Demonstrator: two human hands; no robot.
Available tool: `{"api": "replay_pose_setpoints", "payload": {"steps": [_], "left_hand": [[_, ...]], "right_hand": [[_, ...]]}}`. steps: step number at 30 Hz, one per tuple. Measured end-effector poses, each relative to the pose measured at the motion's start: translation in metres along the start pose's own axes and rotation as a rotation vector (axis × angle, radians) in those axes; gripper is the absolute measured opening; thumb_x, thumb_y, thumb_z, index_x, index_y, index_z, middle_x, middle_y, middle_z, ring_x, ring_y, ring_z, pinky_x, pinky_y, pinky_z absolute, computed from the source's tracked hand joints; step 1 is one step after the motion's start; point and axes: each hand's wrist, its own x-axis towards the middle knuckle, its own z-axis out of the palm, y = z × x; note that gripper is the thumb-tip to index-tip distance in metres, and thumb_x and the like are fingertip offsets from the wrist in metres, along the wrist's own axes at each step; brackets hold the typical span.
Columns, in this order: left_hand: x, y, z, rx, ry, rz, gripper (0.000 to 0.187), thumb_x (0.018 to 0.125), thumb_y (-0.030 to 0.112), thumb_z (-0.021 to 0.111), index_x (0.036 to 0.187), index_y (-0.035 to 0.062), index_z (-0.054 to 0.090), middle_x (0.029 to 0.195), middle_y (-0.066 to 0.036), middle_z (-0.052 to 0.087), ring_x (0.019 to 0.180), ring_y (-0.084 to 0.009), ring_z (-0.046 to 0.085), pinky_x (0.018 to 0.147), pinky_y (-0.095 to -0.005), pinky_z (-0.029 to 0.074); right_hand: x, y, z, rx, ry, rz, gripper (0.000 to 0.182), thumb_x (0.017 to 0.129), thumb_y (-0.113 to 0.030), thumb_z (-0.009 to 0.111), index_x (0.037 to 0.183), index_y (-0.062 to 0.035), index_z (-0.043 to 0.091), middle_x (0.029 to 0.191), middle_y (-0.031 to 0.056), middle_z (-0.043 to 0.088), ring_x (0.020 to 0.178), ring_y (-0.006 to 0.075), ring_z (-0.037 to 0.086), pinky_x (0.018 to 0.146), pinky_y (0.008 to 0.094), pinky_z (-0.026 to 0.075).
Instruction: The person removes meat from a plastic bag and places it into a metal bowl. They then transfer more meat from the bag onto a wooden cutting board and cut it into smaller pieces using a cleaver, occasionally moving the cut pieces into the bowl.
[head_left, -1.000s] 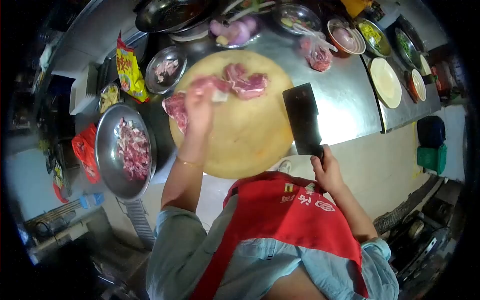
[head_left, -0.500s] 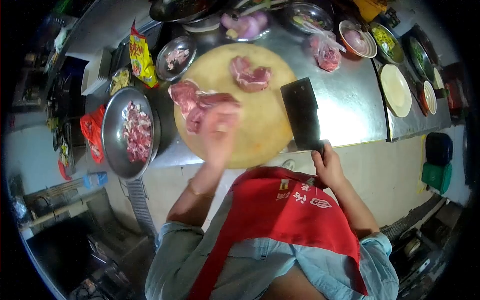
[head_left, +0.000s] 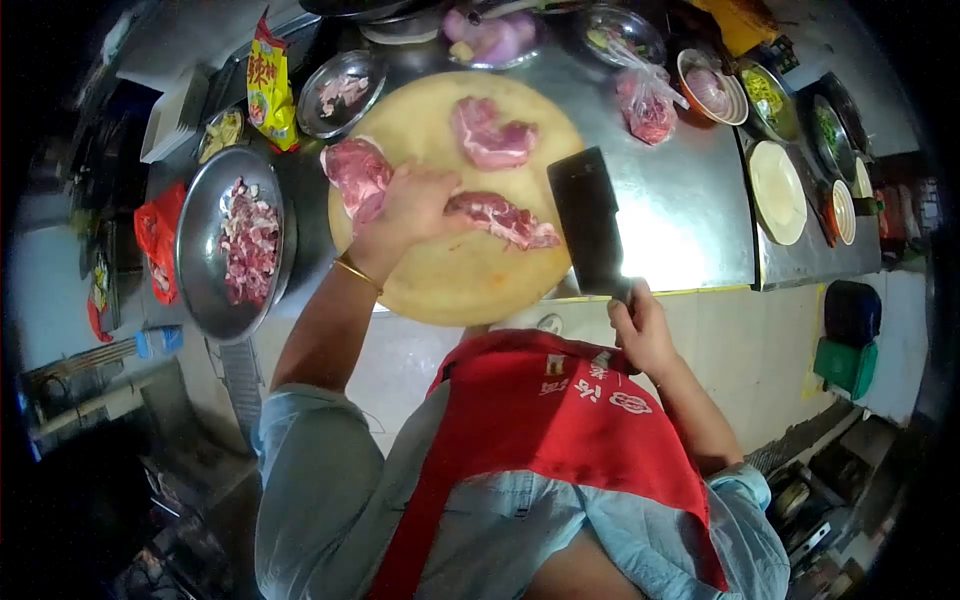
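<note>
A round wooden chopping board (head_left: 440, 280) bears several pieces of raw meat. My left hand (head_left: 415, 205) is over the board with its fingers closed at the near end of a long meat strip (head_left: 510, 222); the fingertips are partly hidden. A larger piece of meat (head_left: 358, 172) lies against that hand's left side. Farther back rests a curved piece of meat (head_left: 492, 135), untouched by either hand. My right hand (head_left: 645, 330) grips the handle of a cleaver (head_left: 587, 220), whose broad dark blade is at the board's right edge.
At the left stands a steel bowl (head_left: 198, 255) of cut meat, with a small bowl (head_left: 372, 110) and a yellow packet (head_left: 270, 95) behind. A bagged portion of meat (head_left: 650, 115), a bowl of onion (head_left: 708, 90) and cream plates (head_left: 778, 195) are on the right.
My left hand has moved up and left onto the meat. The strip now stretches out rightward, apart from the larger piece. My right hand still holds the cleaver.
</note>
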Motion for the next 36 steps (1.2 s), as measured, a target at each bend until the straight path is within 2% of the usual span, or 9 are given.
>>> {"api": "replay_pose_setpoints", "payload": {"steps": [3, 6, 9, 15, 20, 26, 30, 33, 36], "left_hand": [[-0.006, 0.003, 0.012, -0.061, 0.056, 0.040, 0.042, 0.074, 0.040, 0.074, 0.096, 0.0059, 0.065, 0.097, -0.012, 0.065, 0.101, -0.0323, 0.060, 0.095, -0.0455, 0.043], [-0.016, 0.004, 0.017, -0.366, 0.095, -0.009, 0.042, 0.077, 0.041, 0.073, 0.093, 0.0028, 0.064, 0.091, -0.015, 0.067, 0.089, -0.0322, 0.064, 0.080, -0.0425, 0.050], [-0.033, -0.001, 0.020, -0.772, -0.127, -0.283, 0.046, 0.080, 0.043, 0.073, 0.093, 0.0001, 0.063, 0.085, -0.017, 0.068, 0.079, -0.0324, 0.067, 0.070, -0.0405, 0.052], [-0.081, 0.001, 0.047, -0.607, -0.004, -0.434, 0.047, 0.081, 0.045, 0.072, 0.092, 0.0003, 0.064, 0.085, -0.017, 0.069, 0.080, -0.0304, 0.069, 0.072, -0.0386, 0.053], [-0.074, 0.013, 0.042, -0.417, -0.020, -0.400, 0.044, 0.082, 0.045, 0.068, 0.091, 0.0030, 0.065, 0.088, -0.016, 0.070, 0.083, -0.0337, 0.068, 0.075, -0.0433, 0.053], [-0.071, 0.014, 0.043, -0.440, -0.061, -0.369, 0.038, 0.083, 0.040, 0.067, 0.094, 0.0033, 0.063, 0.083, -0.014, 0.070, 0.081, -0.0349, 0.067, 0.074, -0.0437, 0.052], [-0.076, 0.015, 0.064, -0.418, 0.092, -0.309, 0.033, 0.083, 0.035, 0.069, 0.090, 0.0041, 0.060, 0.080, -0.013, 0.069, 0.078, -0.0332, 0.067, 0.071, -0.0419, 0.052], [-0.088, 0.004, 0.057, -0.466, 0.102, -0.349, 0.033, 0.088, 0.032, 0.065, 0.108, 0.0056, 0.062, 0.087, -0.012, 0.070, 0.078, -0.0319, 0.067, 0.071, -0.0433, 0.053], [-0.106, -0.016, 0.064, -1.480, 0.288, -0.463, 0.024, 0.094, 0.020, 0.061, 0.114, 0.0077, 0.060, 0.093, -0.004, 0.068, 0.079, -0.0223, 0.065, 0.072, -0.0375, 0.052]], "right_hand": [[-0.009, -0.020, -0.003, -0.082, -0.041, -0.047, 0.029, 0.092, -0.014, 0.058, 0.116, -0.0001, 0.048, 0.075, 0.0205, 0.060, 0.066, 0.0333, 0.062, 0.061, 0.0401, 0.048], [-0.014, -0.038, -0.003, -0.100, -0.083, -0.072, 0.029, 0.092, -0.013, 0.058, 0.116, -0.0015, 0.047, 0.076, 0.0209, 0.061, 0.068, 0.0357, 0.062, 0.062, 0.0414, 0.048], [-0.014, -0.035, 0.003, -0.078, -0.077, -0.234, 0.032, 0.090, -0.012, 0.058, 0.118, -0.0029, 0.045, 0.080, 0.0223, 0.063, 0.075, 0.0431, 0.063, 0.066, 0.0461, 0.049], [-0.009, -0.077, 0.026, -0.371, -0.263, -0.293, 0.037, 0.088, -0.014, 0.059, 0.120, -0.0051, 0.043, 0.085, 0.0226, 0.064, 0.077, 0.0439, 0.063, 0.067, 0.0501, 0.050], [-0.012, -0.085, 0.046, -0.650, -0.237, -0.364, 0.038, 0.080, -0.005, 0.054, 0.118, -0.0067, 0.045, 0.079, 0.0163, 0.063, 0.065, 0.0383, 0.064, 0.060, 0.0470, 0.052], [0.027, -0.126, 0.066, -0.726, -0.389, -0.151, 0.023, 0.084, -0.005, 0.052, 0.106, -0.0019, 0.045, 0.077, 0.0204, 0.066, 0.071, 0.0406, 0.066, 0.062, 0.0480, 0.053], [0.061, -0.114, 0.090, -0.699, -0.331, -0.274, 0.025, 0.089, -0.014, 0.055, 0.106, -0.0025, 0.042, 0.078, 0.0220, 0.065, 0.074, 0.0421, 0.064, 0.064, 0.0504, 0.050], [0.044, -0.116, 0.077, -0.712, -0.351, -0.224, 0.025, 0.089, -0.013, 0.054, 0.109, -0.0032, 0.043, 0.077, 0.0221, 0.064, 0.074, 0.0417, 0.064, 0.064, 0.0504, 0.050], [0.005, -0.105, 0.036, -0.766, -0.387, -0.047, 0.023, 0.088, -0.015, 0.056, 0.107, -0.0049, 0.047, 0.078, 0.0202, 0.066, 0.075, 0.0419, 0.065, 0.067, 0.0532, 0.049]]}}
